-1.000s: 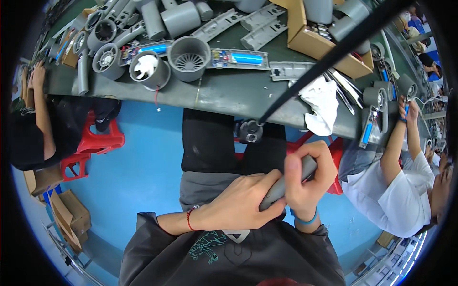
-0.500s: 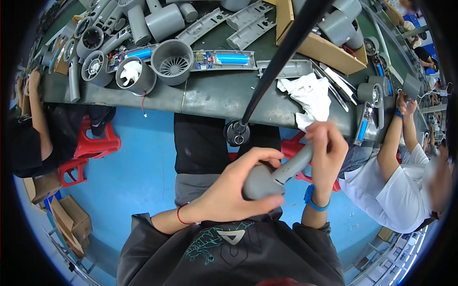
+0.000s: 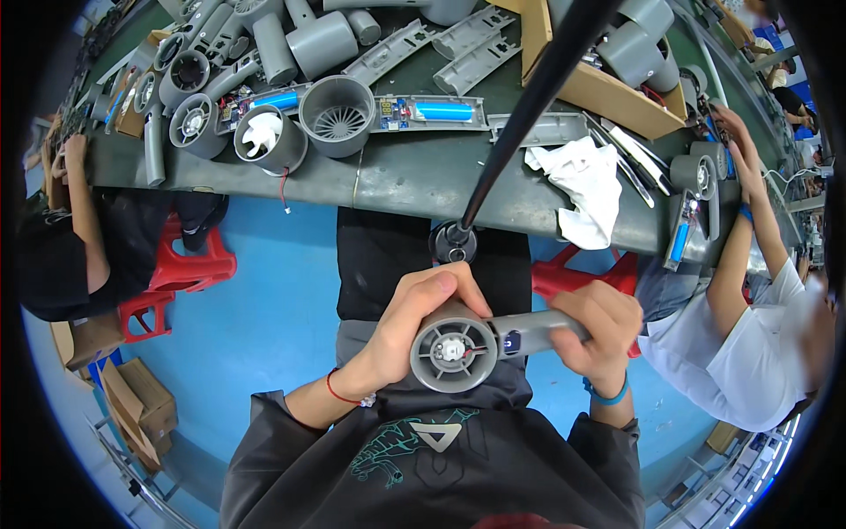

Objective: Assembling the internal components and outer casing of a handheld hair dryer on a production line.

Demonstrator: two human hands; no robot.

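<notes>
A grey handheld fan (image 3: 454, 355) is held over my lap, its round end with spokes and a white centre turned up toward me. My left hand (image 3: 408, 326) wraps the round barrel from the left, with the fingers over its top. My right hand (image 3: 601, 331) grips the far end of the fan's handle (image 3: 529, 333), which points right. A small dark opening shows on the handle near the barrel. At the table edge beyond, a grey barrel (image 3: 270, 139) has a white fan wheel inside and a wire hanging out, beside a wider grilled barrel (image 3: 337, 115).
The dark green table (image 3: 414, 189) bears many grey housings, a handle half with a blue battery (image 3: 443, 111), a white cloth (image 3: 577, 189), pens or tools (image 3: 630, 159) and a cardboard box (image 3: 617, 97). A black pole (image 3: 511, 132) crosses the view. Co-workers sit left and right, near red stools (image 3: 582, 273).
The fan has turned so its spoked end now faces me and its handle lies nearly level. My right hand has come down from near the cloth, still on the handle.
</notes>
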